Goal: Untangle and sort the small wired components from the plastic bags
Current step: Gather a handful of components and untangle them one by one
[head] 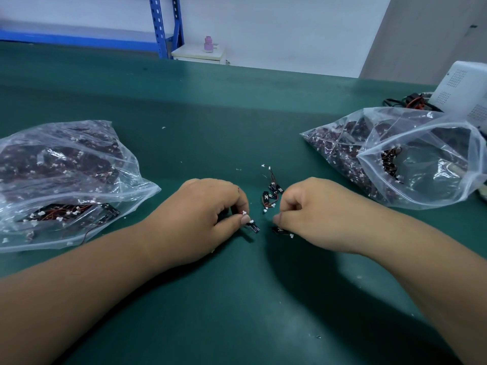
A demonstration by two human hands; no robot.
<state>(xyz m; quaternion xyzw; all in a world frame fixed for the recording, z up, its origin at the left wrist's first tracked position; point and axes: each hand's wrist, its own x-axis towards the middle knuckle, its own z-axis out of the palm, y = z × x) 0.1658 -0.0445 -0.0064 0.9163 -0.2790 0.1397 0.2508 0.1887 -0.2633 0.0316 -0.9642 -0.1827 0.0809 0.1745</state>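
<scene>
My left hand [208, 217] pinches a small black wired component [253, 227] with white connectors, low over the green table [237, 122]. Close beside it, my right hand [313, 212] pinches another small black component [279, 229], its white plug showing under the hand. A small tangle of loose components [271, 194] with thin red and black wires lies just beyond my fingers. On the left lies a clear plastic bag [63, 180] full of the same parts. A second clear bag [403, 154], its mouth open, lies on the right.
A white perforated device [463, 90] with dark cables stands at the far right behind the bag. Beyond the table's far edge are blue shelving [160, 25] and a white cabinet with a pink bottle [208, 44]. Tiny white scraps dot the mat.
</scene>
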